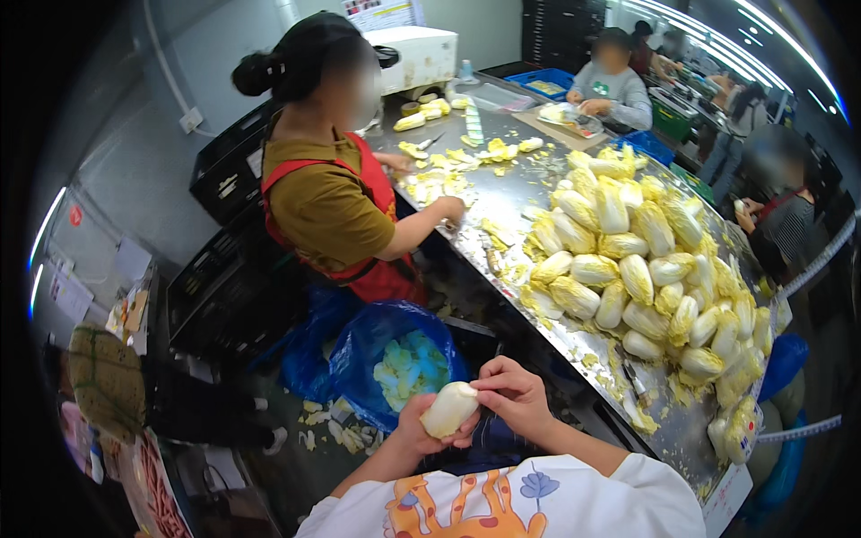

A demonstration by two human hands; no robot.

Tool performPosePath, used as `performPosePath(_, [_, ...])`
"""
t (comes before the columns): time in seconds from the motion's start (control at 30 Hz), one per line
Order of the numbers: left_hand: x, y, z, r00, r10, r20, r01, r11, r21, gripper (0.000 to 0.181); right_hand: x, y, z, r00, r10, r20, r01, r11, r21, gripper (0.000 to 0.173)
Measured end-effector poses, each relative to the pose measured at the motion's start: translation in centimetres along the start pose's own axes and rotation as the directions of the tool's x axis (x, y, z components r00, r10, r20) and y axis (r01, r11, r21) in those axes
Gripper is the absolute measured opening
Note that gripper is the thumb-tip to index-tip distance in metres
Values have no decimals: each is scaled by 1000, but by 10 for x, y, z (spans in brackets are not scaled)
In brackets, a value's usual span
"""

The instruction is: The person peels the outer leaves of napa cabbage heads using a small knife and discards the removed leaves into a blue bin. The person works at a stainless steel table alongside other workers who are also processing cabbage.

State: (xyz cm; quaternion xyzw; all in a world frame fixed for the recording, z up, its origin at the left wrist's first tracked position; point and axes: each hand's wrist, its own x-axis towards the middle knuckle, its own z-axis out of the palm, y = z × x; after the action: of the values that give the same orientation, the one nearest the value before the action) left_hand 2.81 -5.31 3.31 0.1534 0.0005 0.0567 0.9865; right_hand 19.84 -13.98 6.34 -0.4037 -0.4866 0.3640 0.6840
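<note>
My left hand is wrapped around a small napa cabbage, holding it in front of my white printed shirt. The fingertips of my right hand pinch the cabbage's pale stem end. Just beyond my left hand, a bin lined with a blue plastic bag holds loose cabbage leaves. To the right, a large pile of napa cabbages lies on a metal table. A knife rests near the table's close edge, among leaf scraps.
A co-worker in a red apron stands at the table's left edge, hands over leaf scraps. Another co-worker sits at the far end, and one is at the right. Black crates stand left; leaf scraps litter the floor.
</note>
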Motion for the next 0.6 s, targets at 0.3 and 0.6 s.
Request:
performPosePath(0.3, [26,-8,19,989,32,-147,-4,982,188,75,-67,70,-139,772,152,-617,-529,691,-492,16])
performPosePath(0.6, [80,-10,26,910,402,-103,4,239,971,46,-230,92,-327,560,34,-828,-778,-322,-540,38])
